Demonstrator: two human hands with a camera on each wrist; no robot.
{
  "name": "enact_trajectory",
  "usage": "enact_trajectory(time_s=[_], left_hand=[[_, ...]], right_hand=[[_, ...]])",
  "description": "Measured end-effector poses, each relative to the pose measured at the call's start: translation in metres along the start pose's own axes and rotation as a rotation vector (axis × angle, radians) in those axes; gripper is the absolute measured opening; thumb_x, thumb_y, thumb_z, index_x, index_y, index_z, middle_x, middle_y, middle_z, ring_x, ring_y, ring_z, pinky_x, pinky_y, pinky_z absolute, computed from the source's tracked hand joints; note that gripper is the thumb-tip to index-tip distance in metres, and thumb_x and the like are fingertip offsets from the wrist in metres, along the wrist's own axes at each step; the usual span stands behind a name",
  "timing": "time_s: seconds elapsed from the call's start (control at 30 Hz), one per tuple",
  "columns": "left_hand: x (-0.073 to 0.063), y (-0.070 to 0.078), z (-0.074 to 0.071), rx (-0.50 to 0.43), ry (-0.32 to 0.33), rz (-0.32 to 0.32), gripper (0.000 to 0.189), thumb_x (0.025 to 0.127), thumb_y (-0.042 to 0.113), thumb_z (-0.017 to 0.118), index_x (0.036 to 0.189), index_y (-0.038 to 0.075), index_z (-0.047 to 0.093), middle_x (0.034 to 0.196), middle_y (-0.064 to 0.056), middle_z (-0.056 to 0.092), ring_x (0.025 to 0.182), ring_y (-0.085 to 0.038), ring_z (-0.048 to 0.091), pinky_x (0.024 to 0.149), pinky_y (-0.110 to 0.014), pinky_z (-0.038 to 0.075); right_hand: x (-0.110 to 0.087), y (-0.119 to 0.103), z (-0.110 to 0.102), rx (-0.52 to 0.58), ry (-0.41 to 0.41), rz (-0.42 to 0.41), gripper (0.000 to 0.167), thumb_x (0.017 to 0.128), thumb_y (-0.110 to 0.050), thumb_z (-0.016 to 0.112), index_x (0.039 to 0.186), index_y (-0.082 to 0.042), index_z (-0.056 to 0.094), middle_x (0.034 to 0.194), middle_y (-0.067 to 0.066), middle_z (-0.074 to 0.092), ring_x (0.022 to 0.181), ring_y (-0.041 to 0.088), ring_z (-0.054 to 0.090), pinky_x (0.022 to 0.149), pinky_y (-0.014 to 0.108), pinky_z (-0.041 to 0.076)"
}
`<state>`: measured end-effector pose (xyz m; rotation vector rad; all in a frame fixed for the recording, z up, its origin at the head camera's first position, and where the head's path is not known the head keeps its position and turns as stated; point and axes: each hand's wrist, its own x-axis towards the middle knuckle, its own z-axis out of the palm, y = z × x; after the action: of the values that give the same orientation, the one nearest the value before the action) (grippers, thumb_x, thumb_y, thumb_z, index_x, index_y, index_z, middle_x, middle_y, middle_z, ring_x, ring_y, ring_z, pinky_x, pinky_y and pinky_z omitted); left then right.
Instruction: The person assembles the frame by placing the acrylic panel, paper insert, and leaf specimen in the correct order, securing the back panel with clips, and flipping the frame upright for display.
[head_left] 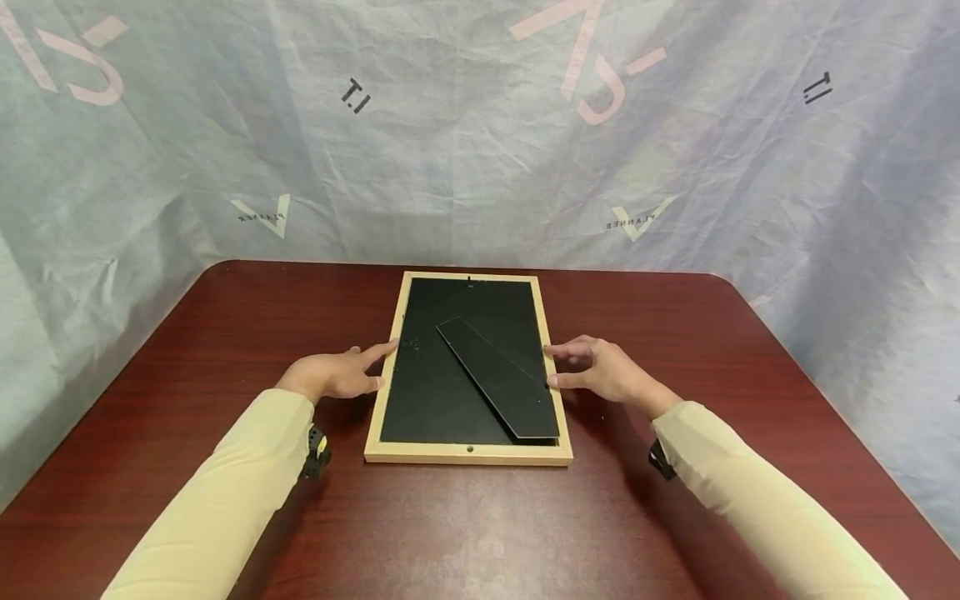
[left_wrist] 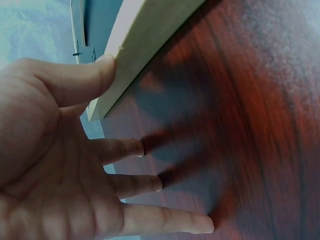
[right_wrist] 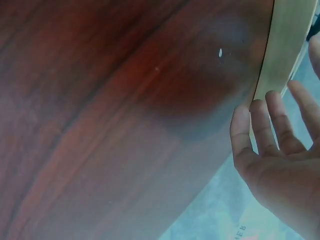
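A picture frame (head_left: 470, 450) with a pale wooden border lies back side up on the table. Its black backing board (head_left: 435, 400) faces me, and a black easel stand (head_left: 502, 379) slants across it toward the lower right corner. At the left border, the thumb and index fingertip of my left hand (head_left: 337, 372) touch the wood. In the left wrist view its other fingers extend, their tips down at the tabletop. My right hand (head_left: 603, 371) has its thumb and index fingertip at the right border. The right wrist view shows its remaining fingers lightly bent beside the frame's outer side.
The dark red wooden table (head_left: 480, 533) has rounded far corners. Behind and around it hangs a pale grey printed cloth (head_left: 450, 150). A tiny white speck (right_wrist: 220, 52) lies on the tabletop near the frame's right side.
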<state>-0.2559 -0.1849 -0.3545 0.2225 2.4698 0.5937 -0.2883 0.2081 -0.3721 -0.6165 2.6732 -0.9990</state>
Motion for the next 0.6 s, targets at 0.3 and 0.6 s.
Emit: enact_trajectory(time_s=[0.3, 0.6], left_hand=[[-0.009, 0.008, -0.002, 0.014, 0.001, -0.001, 0.068, 0.108, 0.019, 0.048, 0.164, 0.012, 0.01, 0.16, -0.04, 0.005, 0.149, -0.054, 0.007, 0.115, -0.067, 0.018], [-0.011, 0.01, -0.002, 0.001, -0.007, -0.009, 0.068, 0.109, 0.019, 0.047, 0.164, 0.011, 0.009, 0.161, -0.039, 0.002, 0.15, -0.054, 0.006, 0.115, -0.068, 0.017]], right_hand=[[0.005, 0.003, -0.006, 0.022, -0.072, 0.001, 0.057, 0.09, -0.024, 0.081, 0.142, -0.009, 0.062, 0.141, 0.019, 0.054, 0.133, 0.039, 0.048, 0.106, 0.057, 0.04], [0.007, 0.008, -0.005, 0.042, -0.068, -0.001, 0.058, 0.088, -0.025, 0.082, 0.141, -0.01, 0.063, 0.14, 0.018, 0.055, 0.134, 0.04, 0.047, 0.108, 0.057, 0.039]])
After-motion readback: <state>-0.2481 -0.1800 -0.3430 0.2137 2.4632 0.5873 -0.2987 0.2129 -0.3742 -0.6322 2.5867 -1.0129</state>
